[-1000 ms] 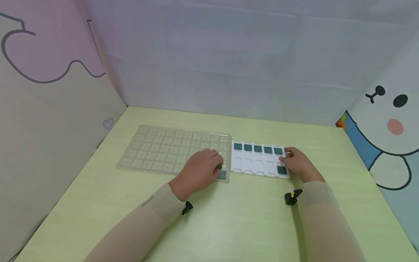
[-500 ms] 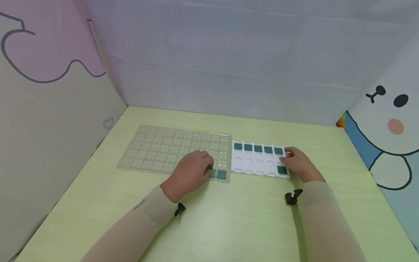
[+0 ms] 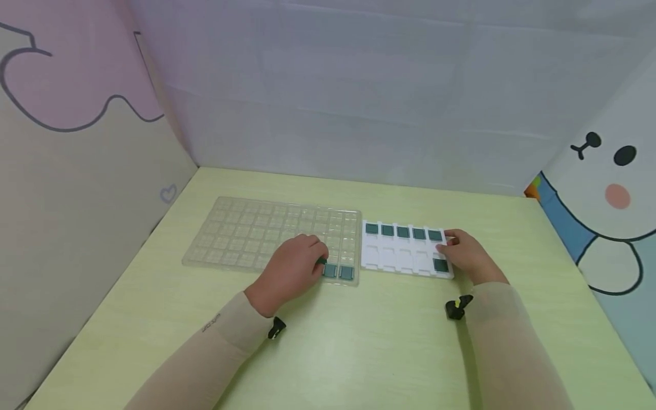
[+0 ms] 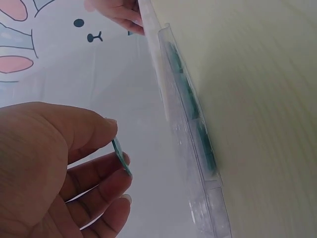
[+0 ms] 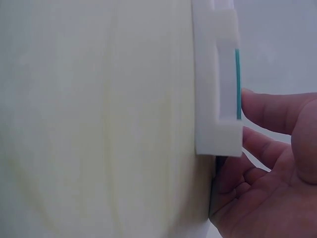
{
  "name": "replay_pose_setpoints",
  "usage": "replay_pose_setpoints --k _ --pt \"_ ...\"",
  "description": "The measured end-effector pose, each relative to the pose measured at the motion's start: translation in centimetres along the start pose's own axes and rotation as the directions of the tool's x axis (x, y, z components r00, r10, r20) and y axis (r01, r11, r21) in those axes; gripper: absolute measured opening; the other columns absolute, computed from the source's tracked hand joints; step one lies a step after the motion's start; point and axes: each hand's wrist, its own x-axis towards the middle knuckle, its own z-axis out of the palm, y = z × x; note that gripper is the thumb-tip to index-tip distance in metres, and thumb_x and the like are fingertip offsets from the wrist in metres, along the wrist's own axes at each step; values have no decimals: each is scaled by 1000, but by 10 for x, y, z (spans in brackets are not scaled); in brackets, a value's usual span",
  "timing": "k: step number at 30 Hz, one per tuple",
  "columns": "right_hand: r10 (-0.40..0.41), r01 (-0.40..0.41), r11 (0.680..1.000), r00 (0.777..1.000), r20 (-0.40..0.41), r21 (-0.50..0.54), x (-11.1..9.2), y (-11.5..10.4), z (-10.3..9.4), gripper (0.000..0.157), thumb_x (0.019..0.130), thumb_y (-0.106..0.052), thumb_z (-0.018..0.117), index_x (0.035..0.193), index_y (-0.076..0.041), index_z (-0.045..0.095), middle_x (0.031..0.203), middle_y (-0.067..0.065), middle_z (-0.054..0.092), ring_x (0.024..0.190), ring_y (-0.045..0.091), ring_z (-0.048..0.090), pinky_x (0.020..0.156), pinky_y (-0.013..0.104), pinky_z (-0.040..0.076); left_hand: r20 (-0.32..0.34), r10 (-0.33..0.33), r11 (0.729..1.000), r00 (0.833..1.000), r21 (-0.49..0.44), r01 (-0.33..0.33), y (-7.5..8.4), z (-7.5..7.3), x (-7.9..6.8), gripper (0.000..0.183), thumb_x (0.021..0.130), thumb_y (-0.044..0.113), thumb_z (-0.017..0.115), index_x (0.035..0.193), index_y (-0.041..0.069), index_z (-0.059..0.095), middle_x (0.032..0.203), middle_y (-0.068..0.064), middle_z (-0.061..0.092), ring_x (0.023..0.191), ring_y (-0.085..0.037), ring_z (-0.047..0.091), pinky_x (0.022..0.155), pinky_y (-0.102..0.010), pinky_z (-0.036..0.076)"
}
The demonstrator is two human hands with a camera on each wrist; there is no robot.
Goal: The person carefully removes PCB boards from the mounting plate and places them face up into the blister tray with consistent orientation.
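- Left sleeve (image 3: 189, 356): small dark lettering near the cuff, too small to read.
- Left hand (image 3: 288, 267) pinches a small, thin, dark-green flat piece (image 4: 122, 156) between thumb and fingers, over the near row of the clear plastic compartment tray (image 3: 246, 232).
- Two green square pieces (image 3: 346, 273) show in that tray's near row, right end; left wrist view seems to show three.
- Right hand (image 3: 466, 257) grips the right end of the white rectangular slotted tray (image 3: 379, 257), thumb on top.
- White tray: five green squares (image 3: 403, 232) along the far row, one green square (image 3: 441, 265) at the near right.
- Both trays on the pale yellow-green table (image 3: 369, 341), side by side.
- Vs 1.0 s ago: left hand shifted left, second clear-tray piece now uncovered; right hand and white tray unchanged.
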Motion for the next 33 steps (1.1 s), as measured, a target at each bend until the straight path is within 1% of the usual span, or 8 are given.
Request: replay_pose_setpoints --k 5,8,13,19,22,28,33 --pt "21 -21 1000 1000 7 -5 0 -1 0 69 107 -30 55 160 0 24 156 32 31 134 46 36 113 64 30 17 -25 1000 1000 3 25 -3 -1 -2 10 89 4 73 93 12 71 93 3 66 84 -17 59 75 -30 50" --pt "35 -35 999 999 7 -11 0 -1 0 70 107 -31 55 161 0 24 156 31 31 134 46 36 113 64 31 12 -32 999 999 13 32 -7 -1 -5 10 88 4 73 93 12 72 93 3 65 85 -17 59 75 -29 51" --pt "35 -35 999 999 4 -20 1 -1 0 70 107 -32 55 160 0 24 155 32 31 133 47 37 112 65 31 6 -41 999 999 26 41 -14 0 -8 10 88 4 73 93 12 71 92 4 65 85 -17 59 75 -29 50" --pt "34 -34 999 999 2 -29 2 0 0 70 107 -32 55 160 1 24 156 32 31 134 46 37 113 65 31 26 -85 996 996 31 84 -21 -1 -15 9 88 6 75 94 13 72 94 4 65 86 -17 58 76 -30 51" --pt "34 -34 999 999 4 -29 2 0 0 71 107 -33 55 161 1 23 156 32 31 133 46 37 113 65 31 27 -96 995 995 33 96 -25 -2 -18 9 89 6 75 95 12 72 94 3 66 85 -18 59 75 -31 51" --pt "33 -33 999 999 2 -19 2 1 0 70 107 -32 54 161 0 23 156 31 30 134 46 36 113 65 30 17 -98 995 995 10 97 -32 -5 -21 10 88 5 75 95 12 72 95 3 66 88 -19 60 78 -32 52" --pt "21 -21 1000 1000 3 -23 2 1 1 71 107 -33 54 161 1 23 155 32 31 133 46 37 112 65 31 23 -90 996 996 -3 90 -38 -2 -23 11 88 7 78 95 11 72 97 2 67 91 -20 61 81 -34 53"
